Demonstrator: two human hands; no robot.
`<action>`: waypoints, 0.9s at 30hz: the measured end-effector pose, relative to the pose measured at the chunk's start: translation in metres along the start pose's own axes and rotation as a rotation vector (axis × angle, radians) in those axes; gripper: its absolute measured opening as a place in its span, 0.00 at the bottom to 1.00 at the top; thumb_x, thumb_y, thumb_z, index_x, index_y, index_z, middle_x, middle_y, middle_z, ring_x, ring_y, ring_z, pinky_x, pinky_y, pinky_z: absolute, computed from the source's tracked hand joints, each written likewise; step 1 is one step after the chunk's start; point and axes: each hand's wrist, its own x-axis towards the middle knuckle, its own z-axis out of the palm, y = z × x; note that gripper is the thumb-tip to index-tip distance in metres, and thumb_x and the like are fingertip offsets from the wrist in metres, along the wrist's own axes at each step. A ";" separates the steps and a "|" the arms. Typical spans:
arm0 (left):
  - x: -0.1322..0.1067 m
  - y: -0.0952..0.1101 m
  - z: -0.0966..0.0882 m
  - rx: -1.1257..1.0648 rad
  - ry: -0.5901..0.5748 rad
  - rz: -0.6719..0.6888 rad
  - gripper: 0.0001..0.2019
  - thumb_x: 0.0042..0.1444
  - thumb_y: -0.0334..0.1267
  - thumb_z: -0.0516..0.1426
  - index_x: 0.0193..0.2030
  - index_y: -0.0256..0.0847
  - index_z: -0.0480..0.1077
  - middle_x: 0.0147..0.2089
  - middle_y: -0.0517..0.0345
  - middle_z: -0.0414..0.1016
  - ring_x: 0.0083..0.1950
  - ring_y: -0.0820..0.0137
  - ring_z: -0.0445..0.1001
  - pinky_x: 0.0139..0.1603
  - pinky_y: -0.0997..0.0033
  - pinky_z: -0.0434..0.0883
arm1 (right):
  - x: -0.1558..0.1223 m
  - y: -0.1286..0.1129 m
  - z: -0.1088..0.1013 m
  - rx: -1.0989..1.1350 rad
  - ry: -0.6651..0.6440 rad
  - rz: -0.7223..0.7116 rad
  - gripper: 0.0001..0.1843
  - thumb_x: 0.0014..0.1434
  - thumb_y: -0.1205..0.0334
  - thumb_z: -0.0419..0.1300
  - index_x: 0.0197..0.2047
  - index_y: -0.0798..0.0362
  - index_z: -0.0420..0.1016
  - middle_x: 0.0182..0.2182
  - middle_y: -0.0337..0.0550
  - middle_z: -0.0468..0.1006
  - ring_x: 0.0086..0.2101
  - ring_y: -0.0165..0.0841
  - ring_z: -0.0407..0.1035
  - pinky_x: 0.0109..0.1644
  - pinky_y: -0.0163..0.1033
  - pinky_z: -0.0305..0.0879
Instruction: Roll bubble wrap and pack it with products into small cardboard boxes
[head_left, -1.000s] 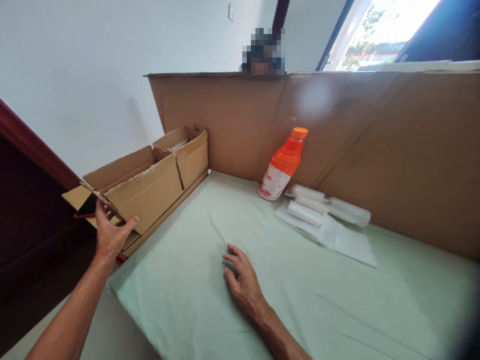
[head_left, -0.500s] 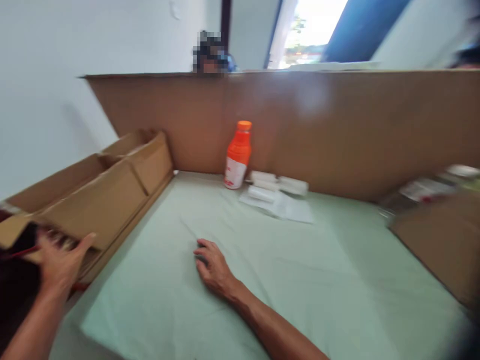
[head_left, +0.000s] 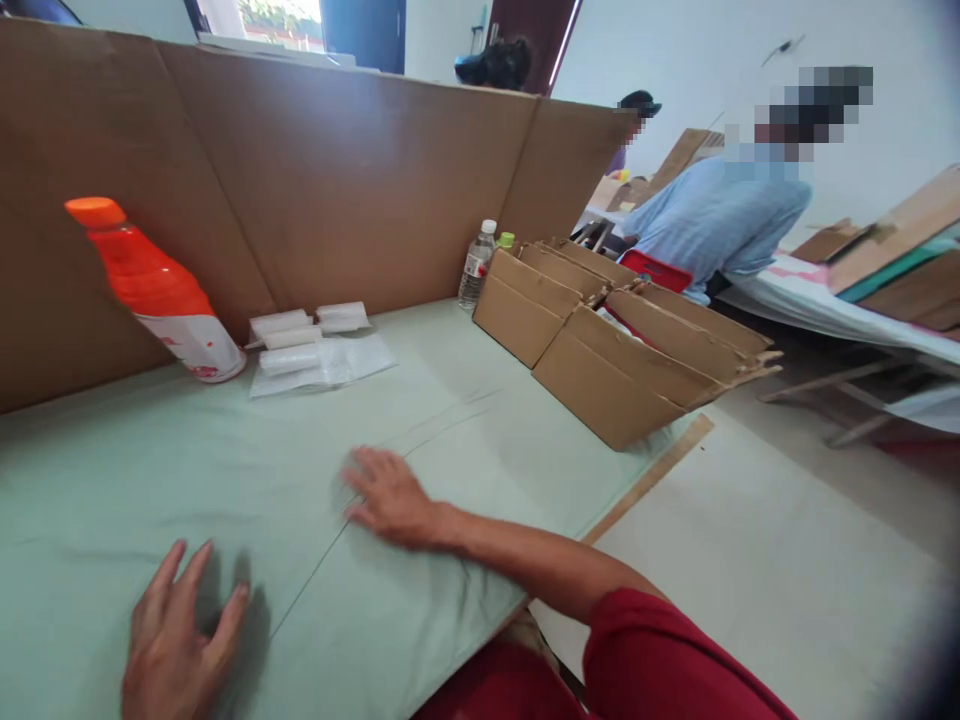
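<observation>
My left hand (head_left: 176, 645) hovers just over the pale green cloth (head_left: 225, 480) at the near left, fingers spread, holding nothing. My right hand (head_left: 390, 495) lies flat on the cloth near the middle, fingers stretched out and empty; its arm comes out of a red sleeve. An orange bottle with a white label (head_left: 161, 300) leans against the cardboard wall (head_left: 337, 190) at the far left. Beside it lie several small white rolls on a clear plastic bag (head_left: 315, 350).
Open cardboard boxes (head_left: 615, 345) stand at the right edge of the cloth, with a clear water bottle (head_left: 477, 265) behind them. A person in a light blue shirt (head_left: 712, 220) sits beyond the boxes. More cardboard lies at the far right, and bare floor is to the near right.
The view has swung to the right, so the left boxes are gone and the right boxes show. My left hand left the left box and came down over the cloth. My right hand stayed flat.
</observation>
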 end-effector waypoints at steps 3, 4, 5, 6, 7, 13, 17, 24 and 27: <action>0.036 0.033 0.039 0.012 -0.041 0.085 0.26 0.67 0.49 0.48 0.61 0.31 0.68 0.67 0.28 0.64 0.65 0.41 0.68 0.60 0.37 0.70 | -0.005 0.076 -0.035 -0.048 0.000 0.342 0.30 0.69 0.48 0.56 0.69 0.55 0.64 0.72 0.61 0.56 0.68 0.49 0.54 0.67 0.54 0.53; 0.050 0.047 0.050 0.009 -0.057 0.128 0.26 0.67 0.49 0.47 0.59 0.30 0.70 0.66 0.28 0.65 0.66 0.42 0.67 0.63 0.38 0.68 | -0.005 0.098 -0.045 -0.066 0.010 0.414 0.30 0.69 0.49 0.56 0.69 0.55 0.64 0.72 0.60 0.56 0.68 0.49 0.54 0.67 0.54 0.53; 0.064 0.062 0.060 0.009 -0.079 0.157 0.25 0.67 0.48 0.47 0.59 0.30 0.70 0.67 0.28 0.65 0.67 0.43 0.65 0.65 0.40 0.67 | -0.006 0.118 -0.052 -0.083 0.012 0.476 0.30 0.69 0.49 0.56 0.70 0.55 0.64 0.72 0.60 0.55 0.69 0.50 0.53 0.67 0.54 0.53; 0.076 0.077 0.068 0.012 -0.103 0.179 0.25 0.67 0.47 0.47 0.59 0.30 0.71 0.67 0.29 0.65 0.69 0.44 0.64 0.66 0.41 0.66 | -0.006 0.134 -0.057 -0.100 0.008 0.521 0.31 0.69 0.49 0.56 0.70 0.55 0.64 0.72 0.61 0.56 0.69 0.50 0.53 0.67 0.54 0.53; 0.086 0.091 0.075 0.020 -0.134 0.198 0.24 0.67 0.46 0.49 0.60 0.31 0.71 0.68 0.30 0.64 0.70 0.45 0.63 0.67 0.43 0.65 | -0.008 0.146 -0.059 -0.115 -0.003 0.547 0.31 0.69 0.49 0.55 0.70 0.55 0.63 0.72 0.61 0.56 0.69 0.51 0.52 0.68 0.54 0.52; 0.085 0.147 0.093 0.142 -0.328 0.295 0.27 0.67 0.46 0.51 0.69 0.36 0.64 0.73 0.37 0.62 0.74 0.45 0.58 0.71 0.37 0.54 | -0.057 0.177 -0.047 -0.175 -0.066 0.428 0.31 0.72 0.47 0.50 0.73 0.50 0.60 0.73 0.52 0.55 0.71 0.47 0.47 0.72 0.52 0.44; 0.055 0.163 0.087 0.166 -0.335 0.316 0.28 0.68 0.47 0.51 0.70 0.37 0.64 0.74 0.37 0.59 0.75 0.44 0.56 0.72 0.37 0.51 | -0.101 0.178 -0.046 -0.206 -0.075 0.429 0.31 0.72 0.48 0.48 0.73 0.50 0.59 0.73 0.50 0.55 0.71 0.47 0.47 0.72 0.53 0.43; 0.013 0.193 0.073 0.037 -0.365 0.420 0.32 0.63 0.57 0.55 0.69 0.42 0.67 0.74 0.39 0.60 0.75 0.44 0.56 0.74 0.37 0.50 | -0.153 0.170 -0.049 -0.254 -0.058 0.557 0.32 0.72 0.46 0.48 0.73 0.53 0.59 0.73 0.56 0.56 0.71 0.49 0.48 0.72 0.56 0.45; -0.001 0.201 0.069 0.004 -0.361 0.453 0.32 0.63 0.58 0.55 0.68 0.43 0.67 0.74 0.40 0.60 0.75 0.45 0.56 0.74 0.38 0.49 | -0.178 0.168 -0.051 -0.281 -0.039 0.613 0.32 0.72 0.47 0.48 0.73 0.54 0.59 0.72 0.58 0.56 0.71 0.49 0.49 0.71 0.57 0.46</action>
